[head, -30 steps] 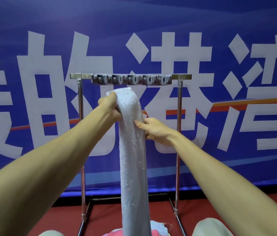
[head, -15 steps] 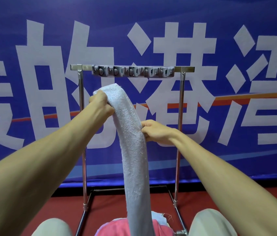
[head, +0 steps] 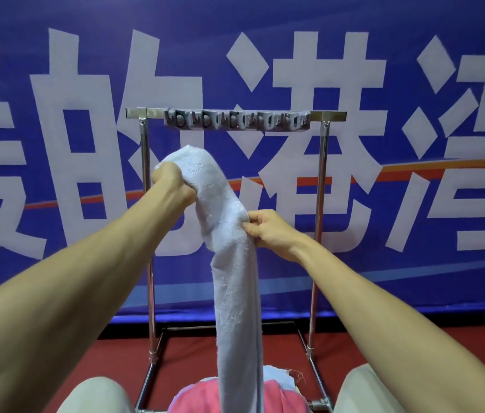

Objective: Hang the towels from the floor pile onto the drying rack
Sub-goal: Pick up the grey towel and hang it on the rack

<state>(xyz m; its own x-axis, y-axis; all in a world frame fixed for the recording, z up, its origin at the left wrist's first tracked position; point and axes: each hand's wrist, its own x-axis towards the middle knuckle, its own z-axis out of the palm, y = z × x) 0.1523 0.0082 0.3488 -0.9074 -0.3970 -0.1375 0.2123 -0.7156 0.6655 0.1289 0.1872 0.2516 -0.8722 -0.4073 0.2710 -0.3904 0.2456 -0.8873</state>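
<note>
A long pale blue-white towel hangs in front of me, its top bunched over my left hand, which grips it below the rack's top bar. My right hand pinches the towel's right edge lower down. The metal drying rack stands just behind, with a grey row of clips along its top bar; nothing hangs on it. The towel's lower end drops to the floor pile, where a pink towel and a light blue one show.
A blue banner with large white characters fills the wall behind the rack. The floor is red. My knees in beige trousers sit at the bottom on either side of the pile. The rack's base frame lies on the floor.
Both hands and the towel's top have dropped lower, away from the clip bar, and my left hand has shifted left. My right hand went from touching the towel to pinching its edge.
</note>
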